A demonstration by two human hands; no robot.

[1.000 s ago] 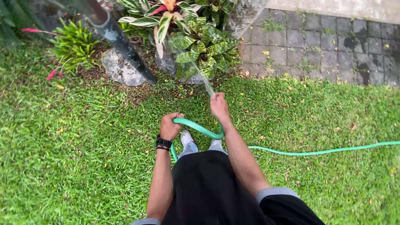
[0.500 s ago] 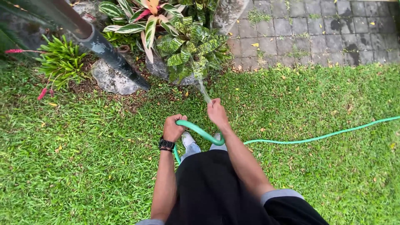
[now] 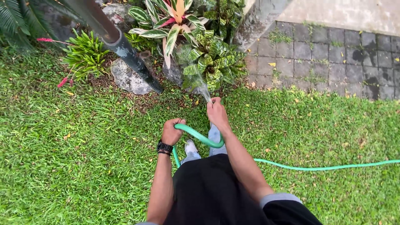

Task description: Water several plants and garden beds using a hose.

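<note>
The green hose (image 3: 199, 136) curves in a loop between both hands, just short of the striped-leaf plant (image 3: 212, 62). The right hand (image 3: 217, 112), nearer that plant, is closed around the hose's end, and a thin spray of water (image 3: 199, 81) rises from it onto the leaves. The left hand (image 3: 172, 131), farther back from the plant and wearing a black wristwatch (image 3: 164, 147), is fisted around the loop. The rest of the hose trails away across the grass (image 3: 62, 158), well apart from the plant.
</note>
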